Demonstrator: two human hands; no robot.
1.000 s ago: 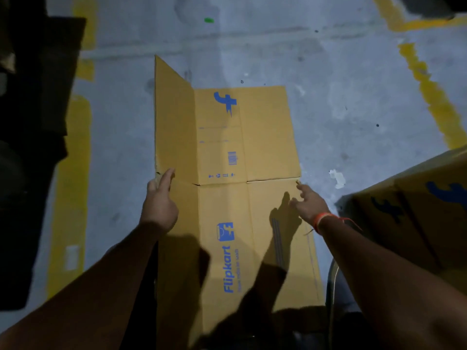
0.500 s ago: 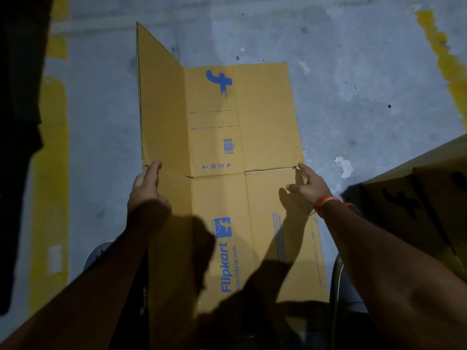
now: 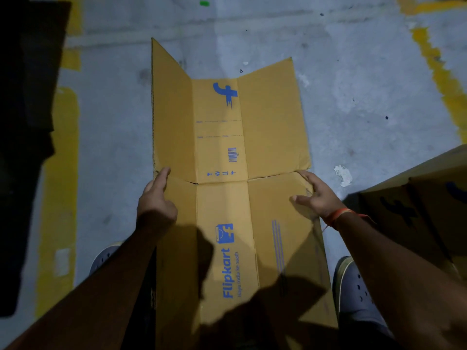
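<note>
A flattened brown cardboard carton [image 3: 222,205] with blue Flipkart print lies on the grey floor in front of me. Its far left flap [image 3: 171,114] stands raised, and its far right flap [image 3: 273,117] is lifted a little at the outer edge. My left hand [image 3: 156,200] touches the carton's left edge at the flap crease, fingers pointing forward. My right hand [image 3: 316,195], with an orange thread at the wrist, rests spread on the carton's right edge by the crease.
A stack of similar cartons [image 3: 424,210] stands at the right. Yellow floor lines [image 3: 60,173] run on the left and at the far right [image 3: 439,79]. A dark object [image 3: 25,122] fills the left edge. My shoes [image 3: 353,286] flank the carton. A paper scrap [image 3: 342,175] lies nearby.
The far right flap has lifted from lying flat to tilted up. My right hand has shifted onto the carton's right edge. The left hand stays at the left crease.
</note>
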